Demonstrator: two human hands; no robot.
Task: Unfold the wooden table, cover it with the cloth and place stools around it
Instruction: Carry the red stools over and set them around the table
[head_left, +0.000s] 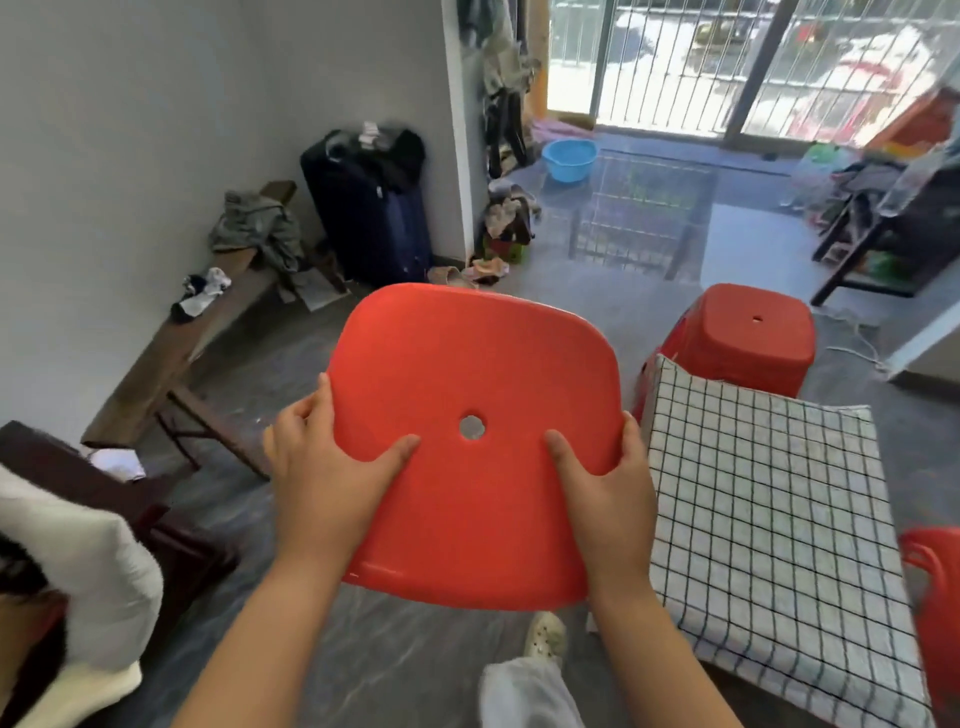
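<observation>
I hold a red plastic stool in the air in front of me, its seat with a round centre hole facing up at me. My left hand grips its left edge and my right hand grips its right edge, thumbs lying on the seat. To the right stands the low table, covered with a white cloth with black checks. A second red stool sits on the floor at the table's far side. Part of a third red stool shows at the right edge.
A long wooden bench with clothes runs along the left wall, and a dark suitcase stands behind it. A metal rack and a blue basin stand toward the barred doorway. Dark furniture with white fabric is at lower left. My foot is below the stool.
</observation>
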